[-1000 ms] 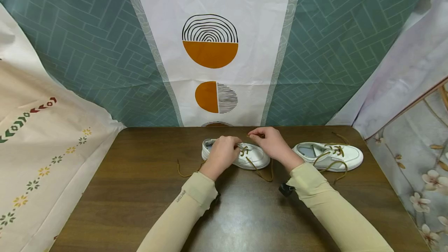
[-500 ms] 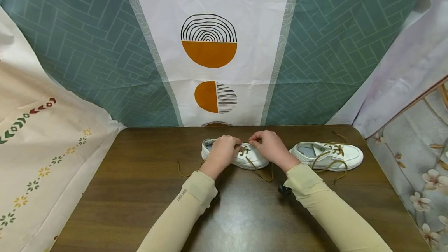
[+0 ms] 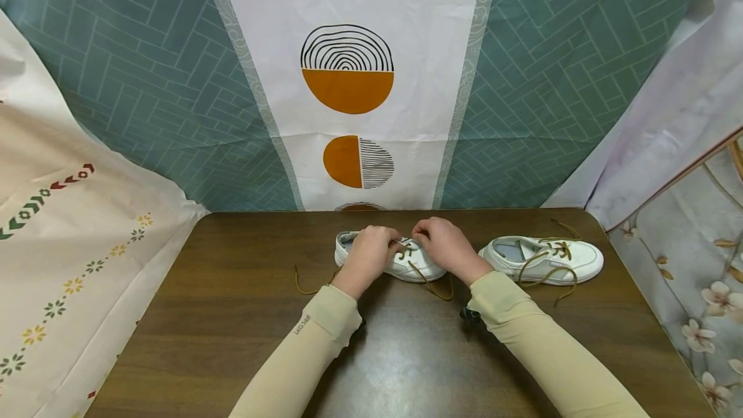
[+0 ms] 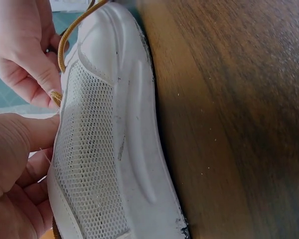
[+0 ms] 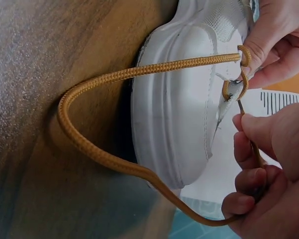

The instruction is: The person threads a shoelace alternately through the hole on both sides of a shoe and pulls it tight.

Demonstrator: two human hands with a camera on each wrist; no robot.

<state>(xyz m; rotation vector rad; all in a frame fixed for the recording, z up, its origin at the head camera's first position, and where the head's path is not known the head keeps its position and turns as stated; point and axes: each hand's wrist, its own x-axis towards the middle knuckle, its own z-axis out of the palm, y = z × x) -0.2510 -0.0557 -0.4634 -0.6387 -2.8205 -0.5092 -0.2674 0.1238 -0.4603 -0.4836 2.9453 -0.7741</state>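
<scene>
A white shoe (image 3: 424,268) with mesh sides lies on the table, toe to the right, a brown shoelace (image 5: 184,63) partly threaded through its eyelets. My left hand (image 3: 371,249) pinches the shoe's upper at the lacing edge, thumb beside the mesh (image 4: 87,149). Over the front of the lacing, my right hand (image 3: 445,247) pinches the lace near its dark tip, close against an eyelet in the right wrist view. That lace also runs through its curled fingers. Another length loops out over the toe side. The left fingertips are partly hidden behind the shoe.
A second white shoe (image 3: 587,262) with loosely trailing brown laces lies to the right on the brown wooden table (image 3: 244,328). One lace end (image 3: 304,290) trails left of the first shoe. A patterned curtain (image 3: 371,166) hangs behind the table's back edge.
My right hand has come down and slightly left with the lace, from above the shoe to its lacing edge. My left hand and both shoes have stayed nearly in place.
</scene>
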